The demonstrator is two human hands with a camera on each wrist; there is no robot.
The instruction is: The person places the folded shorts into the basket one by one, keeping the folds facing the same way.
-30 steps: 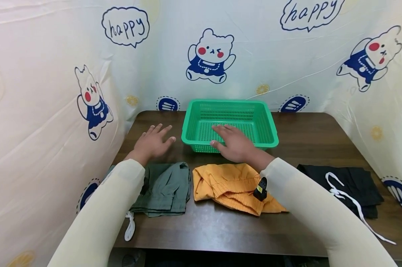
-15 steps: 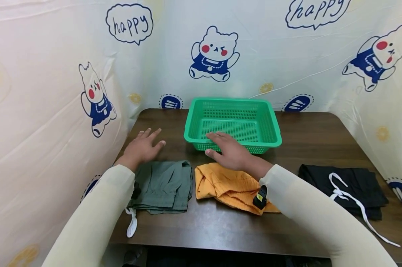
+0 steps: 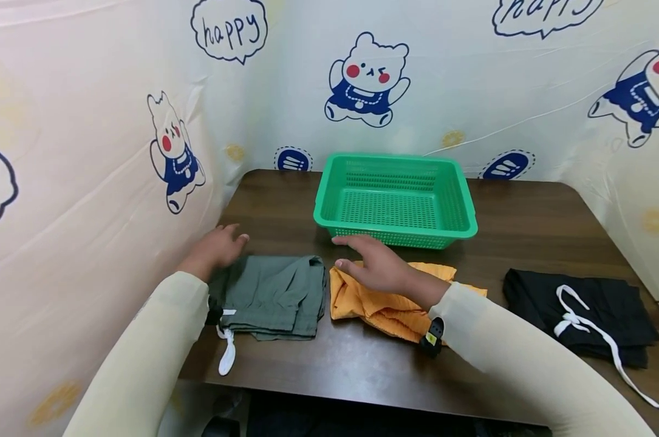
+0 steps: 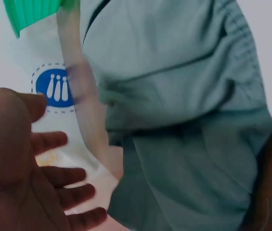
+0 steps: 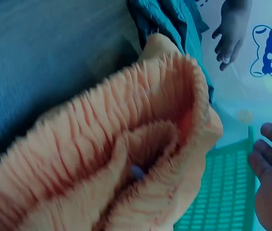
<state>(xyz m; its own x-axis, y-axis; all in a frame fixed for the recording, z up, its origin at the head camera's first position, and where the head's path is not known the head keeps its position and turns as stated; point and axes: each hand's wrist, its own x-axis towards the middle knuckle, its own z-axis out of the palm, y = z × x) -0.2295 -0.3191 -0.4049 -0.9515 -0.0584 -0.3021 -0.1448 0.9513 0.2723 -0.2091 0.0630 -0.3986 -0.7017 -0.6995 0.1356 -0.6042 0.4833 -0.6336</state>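
My left hand (image 3: 214,250) hovers at the far left edge of the folded green shorts (image 3: 277,297); in the left wrist view its fingers (image 4: 73,195) are spread and hold nothing. White drawstring (image 3: 227,355) hangs from the shorts' near left corner. Over the folded orange garment (image 3: 362,301) is my right hand (image 3: 375,265), fingers extended, nothing gripped. The right wrist view shows the garment's gathered elastic waistband (image 5: 111,106), apart from that hand. A folded black garment (image 3: 580,315) with a white cord (image 3: 597,328) lies at the right.
A green plastic basket (image 3: 395,233) with perforated walls stands at the back of the brown wooden table (image 3: 526,224). Printed cloth (image 3: 285,73) encloses the table behind and at both sides. The table's front edge (image 3: 340,400) lies near my arms.
Both hands have drawn back toward the body, the left one also outward to the left, away from the basket. The head view has shifted slightly. The garments and basket stay in place.
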